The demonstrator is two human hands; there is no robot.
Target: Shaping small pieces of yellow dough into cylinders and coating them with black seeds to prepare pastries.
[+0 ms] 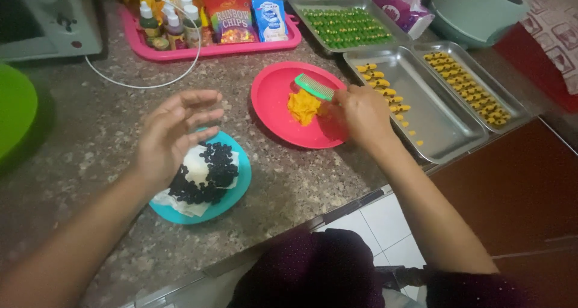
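I see a green comb (pixel 314 86) lying tilted over orange dough (pixel 303 106) at the red plate's (pixel 274 103) centre.

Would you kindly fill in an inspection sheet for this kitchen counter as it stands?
Surface: speckled stone counter.
Job's things: red plate with orange dough and green comb; blue plate with dark chips on white paper.
Clutter: three steel trays of shaped pieces; pink tray of bottles and packets; green bowl.
Hands: left hand open above the blue plate; right hand at the dough, grip unclear.
Cables: white cable on the counter.
Surroundings: appliance at top left, tiled floor below.
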